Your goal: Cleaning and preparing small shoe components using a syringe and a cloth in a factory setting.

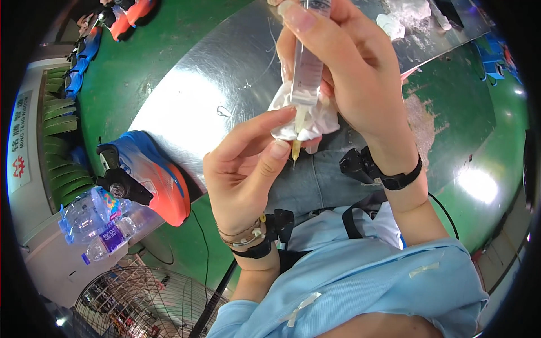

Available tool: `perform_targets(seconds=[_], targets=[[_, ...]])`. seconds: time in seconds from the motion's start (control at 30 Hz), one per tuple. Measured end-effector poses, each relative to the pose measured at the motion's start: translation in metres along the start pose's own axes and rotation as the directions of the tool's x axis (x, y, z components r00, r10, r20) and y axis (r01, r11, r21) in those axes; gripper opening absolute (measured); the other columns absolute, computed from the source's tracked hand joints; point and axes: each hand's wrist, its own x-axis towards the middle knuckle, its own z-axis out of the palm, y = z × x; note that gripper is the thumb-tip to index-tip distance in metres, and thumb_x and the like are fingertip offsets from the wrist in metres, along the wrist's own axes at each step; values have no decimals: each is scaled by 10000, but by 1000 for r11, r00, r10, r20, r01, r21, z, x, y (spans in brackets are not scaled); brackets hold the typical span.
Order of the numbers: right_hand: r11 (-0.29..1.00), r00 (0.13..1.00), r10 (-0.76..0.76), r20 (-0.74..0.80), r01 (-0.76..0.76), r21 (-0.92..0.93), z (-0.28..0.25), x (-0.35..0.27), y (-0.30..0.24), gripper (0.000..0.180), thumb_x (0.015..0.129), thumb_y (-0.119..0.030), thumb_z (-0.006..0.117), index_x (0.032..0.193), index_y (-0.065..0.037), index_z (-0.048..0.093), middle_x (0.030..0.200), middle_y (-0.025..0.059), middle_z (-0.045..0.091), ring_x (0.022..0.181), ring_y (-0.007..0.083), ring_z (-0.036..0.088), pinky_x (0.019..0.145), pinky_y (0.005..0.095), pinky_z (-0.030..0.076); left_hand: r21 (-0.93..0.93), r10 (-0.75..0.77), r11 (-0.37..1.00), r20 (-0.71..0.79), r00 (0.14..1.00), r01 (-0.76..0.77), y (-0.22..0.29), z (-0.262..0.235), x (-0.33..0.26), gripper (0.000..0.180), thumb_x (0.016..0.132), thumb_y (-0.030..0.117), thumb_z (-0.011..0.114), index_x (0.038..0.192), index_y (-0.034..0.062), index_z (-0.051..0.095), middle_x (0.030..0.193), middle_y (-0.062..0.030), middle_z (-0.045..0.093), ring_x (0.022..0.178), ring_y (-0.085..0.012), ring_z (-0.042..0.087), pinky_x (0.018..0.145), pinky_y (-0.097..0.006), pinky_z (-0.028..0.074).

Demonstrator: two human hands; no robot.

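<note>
"Where's the syringe (307, 79)?"
"Upper centre of the frame, tip pointing down; the right hand (365, 79) grasps its barrel."
"And the left hand (239, 163)?"
"Pinching the white cloth (322, 121) at the nozzle."

Single head-worn fisheye view, steeply downward, from close above the left hand (239, 169) and right hand (363, 76)

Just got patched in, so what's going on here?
Someone's right-hand grip holds a clear syringe, its yellow tip pointing down toward their lap. The left-hand grip holds a crumpled white cloth at the nozzle, just above that tip. Off to the left, away from both hands, are a blue-and-orange shoe and some plastic bottles.
</note>
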Motion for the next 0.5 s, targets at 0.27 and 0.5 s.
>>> perform_targets(seconds=[0.27,0.5], targets=[[994,999,-8,-38,12,110,-15,0,28,238,939,-226,497,1094,-45,503,698,-1,580,471,9,420,417,154,296,406,225,886,48,973,-225,-7,4,-1,296,768,-52,650,1061,-47,602,906,-112,648,815,-134,629,827,-278,432],[991,995,-38,-97,51,127,-9,-3,25,225,944,-227,483,1081,-50,508,695,10,581,457,12,406,413,152,286,473,327,852,-150,933,-223,-7,5,5,357,768,-22,669,1107,-50,560,834,-92,640,783,-131,601,852,-294,408]])
